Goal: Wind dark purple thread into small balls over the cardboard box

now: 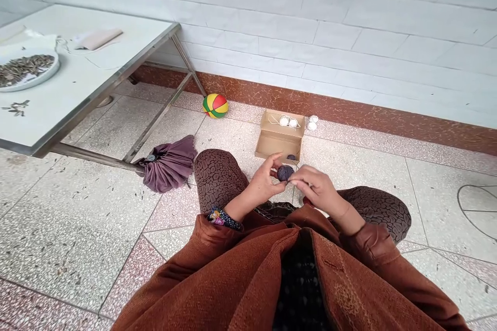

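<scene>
Dark yarn ball point(285, 172), x1, in the left hand point(261, 184), just nearside of cardboard box point(274, 145). Box: 2 white balls point(288, 121) in far half, 1 dark lump point(291, 157) near right corner. 2 outer white balls point(312, 125) just right of box. Left hand curled around yarn; right hand point(319, 186) pinched narrow at its edge, can't tell on what. Floor point(368, 165) stretches rightward; skirting point(368, 106) bounds far side.

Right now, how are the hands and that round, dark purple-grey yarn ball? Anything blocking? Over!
Left hand: holding round, dark purple-grey yarn ball. Right hand: fingers at its edge. Open brown cardboard box beyond; nothing seen blocking.
</scene>
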Demonstrator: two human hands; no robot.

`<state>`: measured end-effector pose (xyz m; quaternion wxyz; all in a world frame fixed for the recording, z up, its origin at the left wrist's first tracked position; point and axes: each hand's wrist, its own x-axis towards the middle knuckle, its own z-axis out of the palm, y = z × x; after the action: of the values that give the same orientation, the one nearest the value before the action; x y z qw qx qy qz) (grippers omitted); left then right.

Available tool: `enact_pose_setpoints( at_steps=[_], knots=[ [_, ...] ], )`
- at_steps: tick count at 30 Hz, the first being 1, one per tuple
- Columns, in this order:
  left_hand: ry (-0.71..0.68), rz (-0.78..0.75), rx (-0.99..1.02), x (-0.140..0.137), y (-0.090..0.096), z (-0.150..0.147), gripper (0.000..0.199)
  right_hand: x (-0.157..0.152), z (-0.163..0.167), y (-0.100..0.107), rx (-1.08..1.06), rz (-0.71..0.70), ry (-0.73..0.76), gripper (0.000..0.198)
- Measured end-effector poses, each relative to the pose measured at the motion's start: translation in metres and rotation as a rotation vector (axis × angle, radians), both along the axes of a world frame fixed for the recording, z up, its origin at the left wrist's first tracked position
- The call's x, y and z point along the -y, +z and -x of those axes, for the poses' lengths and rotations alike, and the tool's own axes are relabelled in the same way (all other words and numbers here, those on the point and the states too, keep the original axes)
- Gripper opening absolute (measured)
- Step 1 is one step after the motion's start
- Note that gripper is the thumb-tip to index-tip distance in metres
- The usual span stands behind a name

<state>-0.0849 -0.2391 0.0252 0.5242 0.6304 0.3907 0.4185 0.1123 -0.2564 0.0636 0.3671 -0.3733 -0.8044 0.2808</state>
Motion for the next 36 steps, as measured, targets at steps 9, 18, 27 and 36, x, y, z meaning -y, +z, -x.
enact_pose_setpoints(
  at_steps=[9,18,27,36],
  knots=[
    [-0.114,0.124,0.31,0.006,0.011,-0.001,0.076,-0.004,0.01,-0.057,-0.16,0.297,-0.294,0.036],
    [0.142,0.121,0.192,-0.004,0.0,0.006,0.07,0.026,0.015,-0.042,0.171,0.015,0.21,0.034],
    [-0.064,-0.002,0.056,0.002,0.004,0.005,0.075,-0.01,0.002,0.01,0.074,-0.065,-0.044,0.028],
    [-0.074,0.146,0.31,0.003,0.01,0.004,0.069,-0.009,0.013,-0.062,-0.054,0.297,-0.175,0.031]
  ],
)
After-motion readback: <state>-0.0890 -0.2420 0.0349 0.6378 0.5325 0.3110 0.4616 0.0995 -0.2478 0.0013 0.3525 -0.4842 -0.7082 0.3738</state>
